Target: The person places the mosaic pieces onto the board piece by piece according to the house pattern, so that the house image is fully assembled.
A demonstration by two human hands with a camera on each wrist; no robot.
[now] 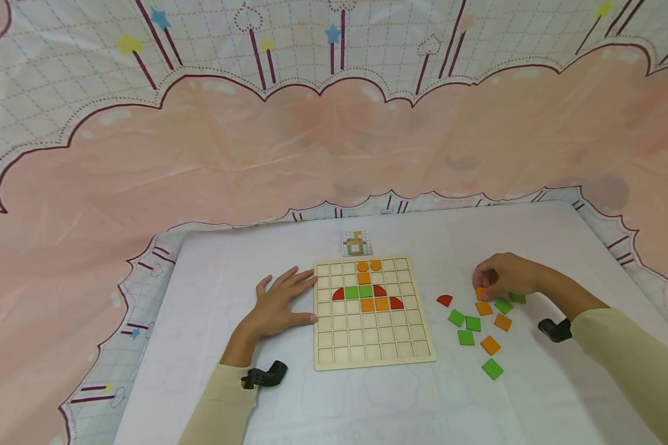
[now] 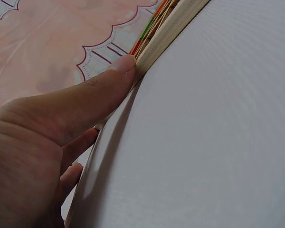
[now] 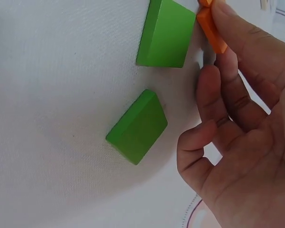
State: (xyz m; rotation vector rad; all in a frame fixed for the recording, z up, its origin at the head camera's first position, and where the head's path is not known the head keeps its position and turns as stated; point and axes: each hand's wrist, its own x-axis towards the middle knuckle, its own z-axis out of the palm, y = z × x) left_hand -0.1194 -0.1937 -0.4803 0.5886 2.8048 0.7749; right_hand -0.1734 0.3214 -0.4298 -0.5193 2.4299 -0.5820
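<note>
My left hand [image 1: 278, 306] lies with spread, mostly straight fingers at the left edge of a wooden grid board [image 1: 370, 353]. In the left wrist view, the thumb [image 2: 97, 92] touches the board's side. To the right of the board, my right hand [image 1: 512, 274] pinches an orange square tile [image 3: 211, 32] between thumb and fingers, low over the loose tiles. Set in the board's grid are two orange discs [image 1: 362, 266], orange squares [image 1: 364, 278], two green squares [image 1: 351, 292] and several red quarter-round pieces [image 1: 338, 294].
Several loose green tiles [image 1: 466, 337] and orange tiles [image 1: 490, 345] lie scattered right of the board, with one red piece [image 1: 444, 300] nearer it. A small pattern card [image 1: 357, 243] sits just beyond the board's far edge. White cloth [image 1: 211, 272] covers the table.
</note>
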